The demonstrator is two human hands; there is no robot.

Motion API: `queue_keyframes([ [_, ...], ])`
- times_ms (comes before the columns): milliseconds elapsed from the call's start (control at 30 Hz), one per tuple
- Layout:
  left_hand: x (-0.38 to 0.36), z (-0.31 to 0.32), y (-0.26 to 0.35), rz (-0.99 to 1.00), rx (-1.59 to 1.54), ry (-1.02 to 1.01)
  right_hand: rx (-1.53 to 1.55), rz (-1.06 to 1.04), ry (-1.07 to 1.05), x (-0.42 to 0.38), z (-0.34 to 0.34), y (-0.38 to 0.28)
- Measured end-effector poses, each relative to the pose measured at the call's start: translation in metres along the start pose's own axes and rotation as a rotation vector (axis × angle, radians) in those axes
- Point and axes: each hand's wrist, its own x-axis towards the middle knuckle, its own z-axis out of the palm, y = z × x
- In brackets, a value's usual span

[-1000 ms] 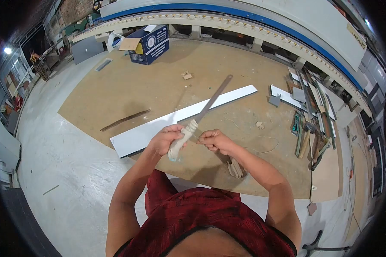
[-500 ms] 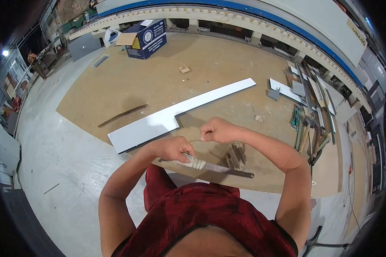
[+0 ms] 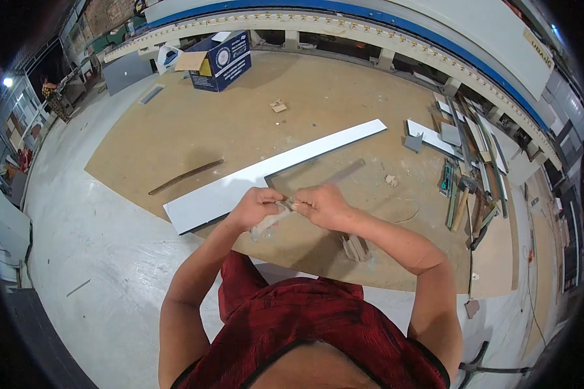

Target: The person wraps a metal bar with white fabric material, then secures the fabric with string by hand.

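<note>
A long, flat-bladed tool (image 3: pixel 346 171) with a pale wrapped handle (image 3: pixel 266 224) lies aslant across my hands, its blade pointing up and right. My left hand (image 3: pixel 256 206) is closed around the handle. Close beside it, my right hand (image 3: pixel 324 206) pinches a thin cord (image 3: pixel 405 201) near where handle and blade meet; the loose end loops over the board to the right. The fingertips partly hide that join. Just beyond the hands is a white L-shaped panel (image 3: pixel 240 181). A small bundle of brownish strips (image 3: pixel 355 249) sits below my right forearm.
A brown board (image 3: pixel 344 84) spreads over the floor. On it are a dark curved strip (image 3: pixel 185 176), a blue box (image 3: pixel 222 63), and a hammer (image 3: pixel 464 194) among offcuts at the right. A long machine (image 3: pixel 344 19) runs along the back.
The tool has swung from pointing right and down to pointing up and right. My left hand rose slightly, and my right hand came down beside it, drawing the cord in.
</note>
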Motion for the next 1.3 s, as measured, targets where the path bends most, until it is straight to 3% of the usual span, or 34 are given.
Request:
queue_keyframes([
  [133,0.0,-0.006,-0.009,-0.027,-0.391,0.087,0.22,-0.01,0.148,-0.008,0.009,0.005],
  [233,0.0,-0.015,-0.019,-0.039,-0.692,0.046,0.585,0.215,0.204,-0.014,0.005,0.011],
  [333,-0.004,-0.017,-0.016,-0.036,-0.717,0.044,0.793,0.297,0.279,-0.016,0.014,0.03],
  [433,-0.005,-0.014,-0.012,-0.009,-0.727,0.006,0.901,0.357,0.153,-0.016,0.036,0.037],
  [633,-0.007,-0.008,-0.004,0.008,-0.673,0.124,1.173,0.36,0.002,-0.018,0.081,0.029],
  [833,-0.008,-0.013,-0.015,0.014,-0.685,0.245,1.25,0.474,0.029,-0.027,0.067,0.022],
  [933,-0.001,-0.005,-0.025,0.037,-0.624,0.284,1.261,0.5,0.034,-0.024,0.051,0.009],
  [1033,0.006,0.007,-0.031,0.072,-0.578,0.342,1.043,0.433,0.018,-0.024,0.051,-0.006],
  [1133,0.015,0.019,-0.039,0.234,-0.578,0.385,0.852,0.262,0.081,-0.025,0.073,0.004],
  [1300,0.021,0.033,-0.042,0.356,-0.593,0.466,0.443,0.286,0.039,-0.027,0.062,-0.007],
])
